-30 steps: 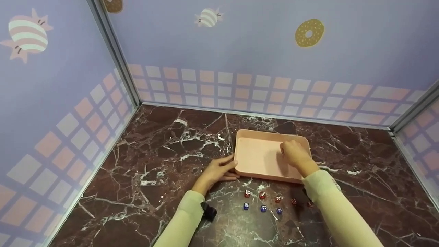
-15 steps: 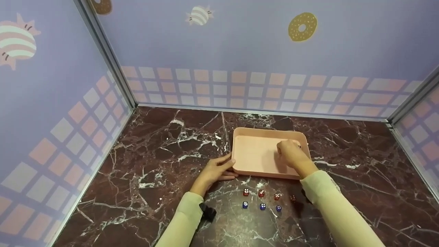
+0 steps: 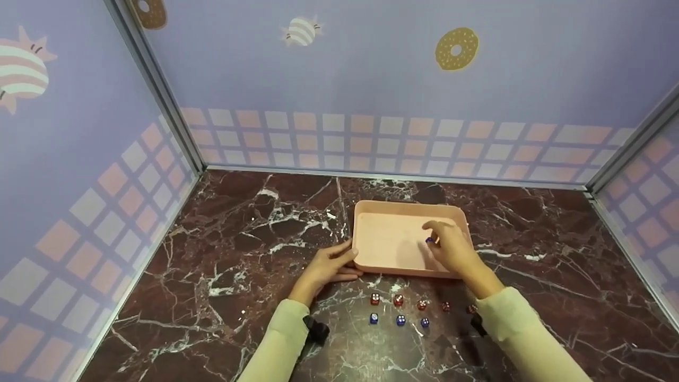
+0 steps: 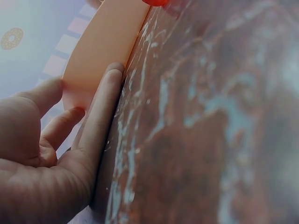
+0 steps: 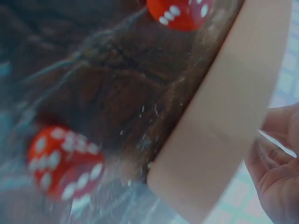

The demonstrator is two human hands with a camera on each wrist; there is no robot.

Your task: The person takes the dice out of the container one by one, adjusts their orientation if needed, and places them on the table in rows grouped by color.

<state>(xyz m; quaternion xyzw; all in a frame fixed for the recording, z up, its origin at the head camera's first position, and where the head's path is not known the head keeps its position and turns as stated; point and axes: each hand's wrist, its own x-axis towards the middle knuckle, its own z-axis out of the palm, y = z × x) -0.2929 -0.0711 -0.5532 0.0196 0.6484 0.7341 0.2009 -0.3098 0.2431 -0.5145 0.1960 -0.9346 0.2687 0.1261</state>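
Observation:
In the head view, my right hand is over the right half of a shallow peach tray. A blue die shows between its thumb and fingertips, which pinch it. My left hand lies at the tray's near left corner. Its fairly straight fingers touch the walls there, and in the left wrist view one finger runs along the bottom of the wall. In front of the tray stands a row of several red dice, with three blue dice in a row nearer me.
Everything stands on a dark red marbled table. A purple patterned panel rises behind, with more panels left and right. Close by in the right wrist view, a red die lies near the tray wall.
My right hand has turned and its curled fingers have opened out somewhat, bringing the blue die into view. The left hand stays at the tray corner. The head view has shifted slightly.

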